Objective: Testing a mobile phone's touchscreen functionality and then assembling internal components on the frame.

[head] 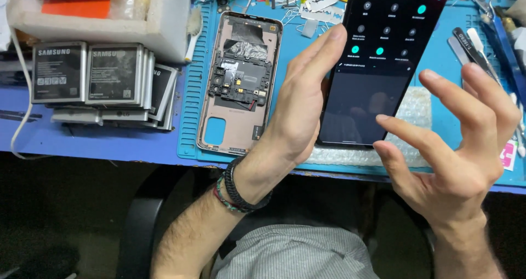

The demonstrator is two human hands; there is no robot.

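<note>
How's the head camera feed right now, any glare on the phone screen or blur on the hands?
Head view: even, bright light on the blue mat; the phone screen is lit at the top, its dark lower half mirrors faint reflections. Left hand is sharp; right hand shows slight softness at the fingertips. Below the table edge the frame falls into deep shadow.

Stacked phone batteries [104, 76], opened phone back shell [239, 82], blue mat [192, 93], tweezers [482, 54].

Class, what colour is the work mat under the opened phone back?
Blue mat, clearest in the head view.
</note>
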